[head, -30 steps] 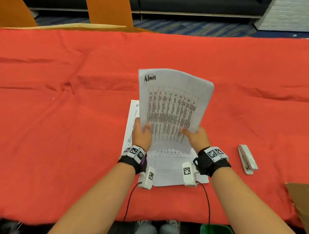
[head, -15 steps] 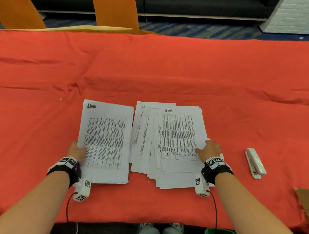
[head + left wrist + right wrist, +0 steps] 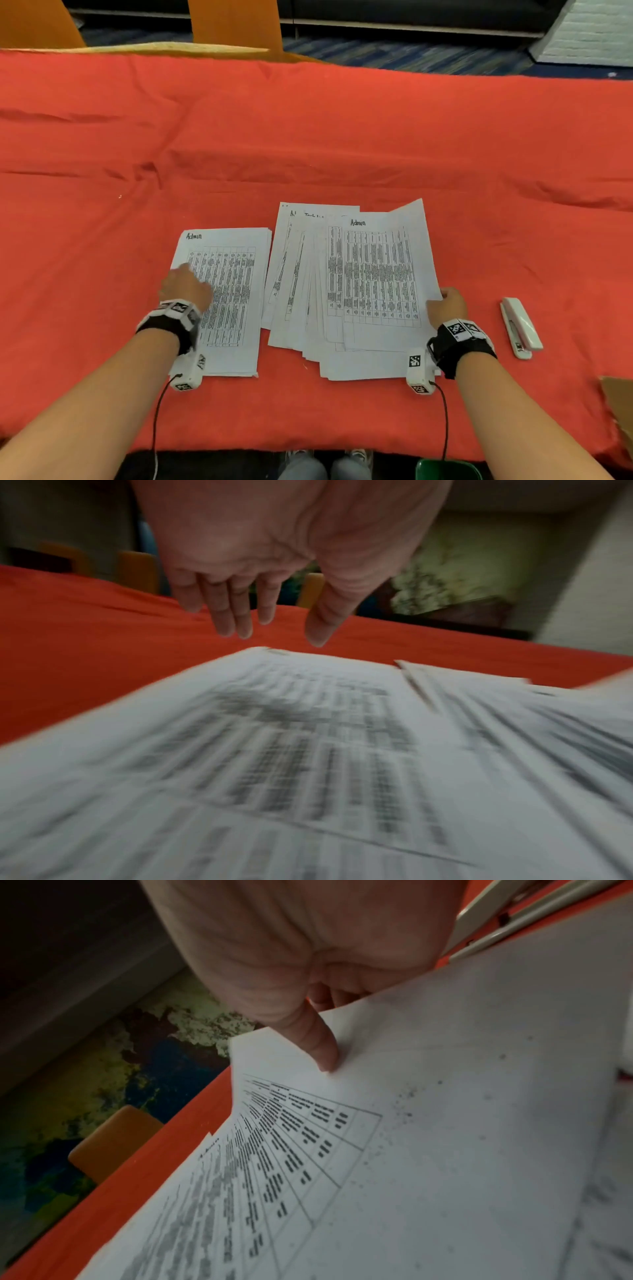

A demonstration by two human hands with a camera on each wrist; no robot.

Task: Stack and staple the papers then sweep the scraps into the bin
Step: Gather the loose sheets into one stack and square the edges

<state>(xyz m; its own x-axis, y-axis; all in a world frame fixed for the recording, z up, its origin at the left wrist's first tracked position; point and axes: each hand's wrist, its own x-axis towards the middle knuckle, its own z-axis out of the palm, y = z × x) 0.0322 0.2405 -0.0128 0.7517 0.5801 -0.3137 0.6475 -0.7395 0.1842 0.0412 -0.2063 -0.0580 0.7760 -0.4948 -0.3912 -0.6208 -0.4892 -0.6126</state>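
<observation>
A squared stack of printed papers (image 3: 229,301) headed "Admin" lies on the red cloth at the left. My left hand (image 3: 185,287) hovers over its left half, fingers straight (image 3: 236,623), holding nothing; the stack (image 3: 308,750) is blurred beneath it. Beside it to the right lies a fanned pile of sheets (image 3: 308,291). My right hand (image 3: 445,305) pinches the right edge of the pile's top sheet (image 3: 376,274), thumb (image 3: 322,1053) on top and fingers underneath, with that sheet's (image 3: 445,1123) far right corner raised. A white stapler (image 3: 520,327) lies right of that hand.
A green bin (image 3: 445,469) stands below the table's near edge, right of my shoes. A brown cardboard piece (image 3: 620,411) lies at the right edge. Orange chairs (image 3: 236,27) stand behind the table. The red cloth (image 3: 308,137) beyond the papers is wrinkled.
The bundle held upright in both hands now lies at the left. My left hand has let go and moved in over it. My right hand has lifted the top sheet's right edge.
</observation>
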